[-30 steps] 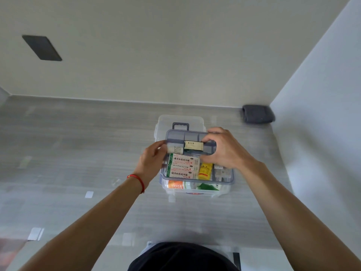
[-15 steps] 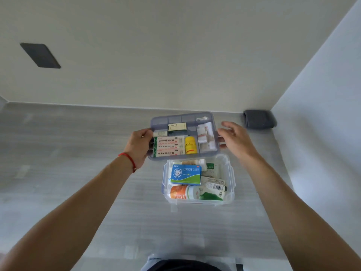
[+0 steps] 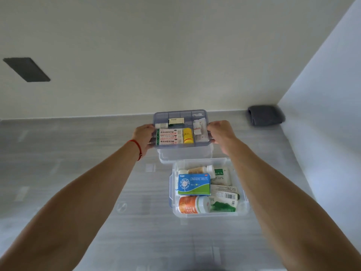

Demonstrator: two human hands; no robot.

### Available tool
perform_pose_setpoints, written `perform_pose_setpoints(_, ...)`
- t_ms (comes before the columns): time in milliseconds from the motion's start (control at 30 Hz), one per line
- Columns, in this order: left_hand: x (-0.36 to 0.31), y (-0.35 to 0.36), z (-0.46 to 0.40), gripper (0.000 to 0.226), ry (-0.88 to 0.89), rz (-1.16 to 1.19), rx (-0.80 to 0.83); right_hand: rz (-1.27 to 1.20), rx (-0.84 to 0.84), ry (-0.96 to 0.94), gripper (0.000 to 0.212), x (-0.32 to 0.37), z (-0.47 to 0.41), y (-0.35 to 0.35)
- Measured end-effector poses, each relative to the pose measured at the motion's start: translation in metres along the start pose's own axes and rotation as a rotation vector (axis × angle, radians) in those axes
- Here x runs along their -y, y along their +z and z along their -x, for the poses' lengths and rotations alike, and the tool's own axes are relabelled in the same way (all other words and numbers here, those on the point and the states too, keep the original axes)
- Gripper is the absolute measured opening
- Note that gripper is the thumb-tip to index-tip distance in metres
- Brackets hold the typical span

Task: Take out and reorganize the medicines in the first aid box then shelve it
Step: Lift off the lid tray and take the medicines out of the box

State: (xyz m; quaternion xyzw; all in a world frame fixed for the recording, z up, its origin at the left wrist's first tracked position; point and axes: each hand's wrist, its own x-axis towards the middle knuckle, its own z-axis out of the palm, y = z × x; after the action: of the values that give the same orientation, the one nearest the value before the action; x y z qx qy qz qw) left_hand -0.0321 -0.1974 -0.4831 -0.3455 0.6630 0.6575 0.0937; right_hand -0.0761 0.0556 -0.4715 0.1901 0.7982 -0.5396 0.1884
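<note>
I have both hands on the grey divided tray (image 3: 180, 114), one at each short end. My left hand (image 3: 143, 136) has its fingers (image 3: 151, 142) curled under and around the tray's left edge, clamped on it; a red string (image 3: 136, 147) circles that wrist. My right hand (image 3: 220, 133) mirrors it, fingers (image 3: 212, 141) wrapped tight on the tray's right edge. The tray sits level, over the clear lid (image 3: 185, 155) that lies just beyond the first aid box (image 3: 244, 204); I cannot tell whether it touches the lid. Inside the tray I see white and red cartons (image 3: 169, 136), a yellow bottle (image 3: 188, 135) beside them and small sachets (image 3: 200, 130) to the right. The box rests open on the table (image 3: 78, 153), nearer to me than the tray, holding a blue Loratadine carton (image 3: 193, 183), an orange bottle (image 3: 190, 205) and other packets. A dark folded cloth (image 3: 264, 115) lies well right of the tray, in the corner.
</note>
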Motion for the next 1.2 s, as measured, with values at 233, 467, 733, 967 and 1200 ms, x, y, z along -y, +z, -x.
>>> perform_pose_setpoints(233,0.019,0.008,-0.015,0.031,-0.106,-0.089,0.071,0.090,-0.010,0.001,0.010,-0.020,-0.018,0.009)
perform_pose_setpoints(467,0.035,0.014,-0.024,0.030,-0.147,-0.147,0.072,0.265,0.062,0.018,0.019,-0.042,-0.031,0.025)
perform_pose_setpoints(733,0.042,0.018,-0.024,0.015,-0.098,-0.127,0.015,0.354,0.074,0.009,0.016,-0.043,-0.031,0.025)
perform_pose_setpoints(967,0.030,0.026,0.035,0.033,0.367,-0.504,-0.144,0.454,-0.028,-0.266,0.021,-0.032,0.000,-0.015)
perform_pose_setpoints(1200,0.073,0.042,0.140,0.030,0.955,-0.767,0.113,0.477,-0.001,-0.512,0.018,-0.063,0.105,-0.044)
